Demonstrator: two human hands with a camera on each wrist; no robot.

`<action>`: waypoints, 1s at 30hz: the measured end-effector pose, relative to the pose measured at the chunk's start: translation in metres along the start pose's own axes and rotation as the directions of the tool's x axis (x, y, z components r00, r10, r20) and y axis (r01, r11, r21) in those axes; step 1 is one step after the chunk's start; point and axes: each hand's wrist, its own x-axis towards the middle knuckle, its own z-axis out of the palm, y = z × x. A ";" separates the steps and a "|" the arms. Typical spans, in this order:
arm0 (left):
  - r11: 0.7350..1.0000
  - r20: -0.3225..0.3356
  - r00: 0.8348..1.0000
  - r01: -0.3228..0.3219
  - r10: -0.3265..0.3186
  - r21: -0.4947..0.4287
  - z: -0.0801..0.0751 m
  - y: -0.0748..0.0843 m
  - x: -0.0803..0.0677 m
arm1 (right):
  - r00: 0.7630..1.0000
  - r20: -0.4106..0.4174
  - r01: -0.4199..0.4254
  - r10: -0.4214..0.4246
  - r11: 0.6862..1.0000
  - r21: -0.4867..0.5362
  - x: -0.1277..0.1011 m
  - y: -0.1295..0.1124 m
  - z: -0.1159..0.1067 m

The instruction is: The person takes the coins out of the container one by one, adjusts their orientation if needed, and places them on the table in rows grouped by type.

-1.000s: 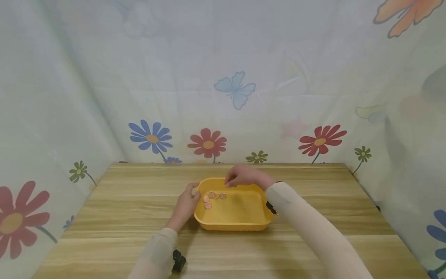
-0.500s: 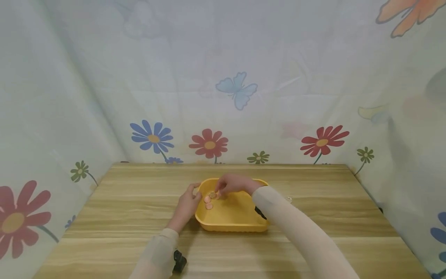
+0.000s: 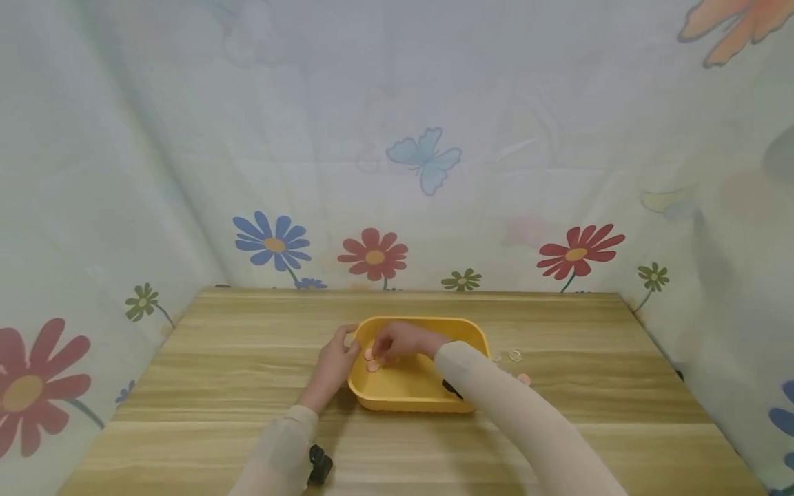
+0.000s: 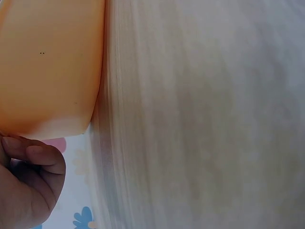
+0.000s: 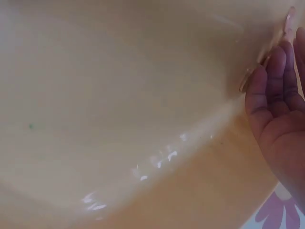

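Note:
My left hand (image 3: 335, 356) grips the left wall of a yellow plastic basin (image 3: 422, 403), thumb at the rim and fingers outside. In the left wrist view, its curled fingers (image 4: 42, 155) show beside the basin wall. Inside the basin, my right hand (image 3: 397, 341) reaches down to the left end, fingertips bent toward the floor. Two copper-coloured coins (image 3: 373, 366) lie there, partly beside its fingers. In the right wrist view, a few thin coins (image 5: 246, 80) stand nearly edge-on against the fingertips; whether any is pinched is hidden.
On the wooden table (image 3: 260, 386), right of the basin, lie several coins: clear-looking silvery ones (image 3: 515, 355) and a copper one (image 3: 524, 379), partly behind my right sleeve. A flowered cloth (image 3: 496, 207) hangs behind and at both sides.
My right hand has come down from above the basin's far rim and moved left onto the coins, covering some. Coins right of the basin now show past the arm. The left hand stays put.

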 end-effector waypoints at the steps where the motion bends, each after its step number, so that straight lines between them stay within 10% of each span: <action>1: 1.000 0.003 1.000 0.000 0.000 0.000 0.000 0.000 0.000 | 1.000 0.001 0.006 -0.006 1.000 -0.001 0.001 0.000 0.001; 30: 1.000 -0.010 1.000 -0.026 0.026 0.000 0.000 0.000 -0.001 | 0.999 -0.018 0.033 -0.037 0.982 -0.187 0.007 -0.011 0.008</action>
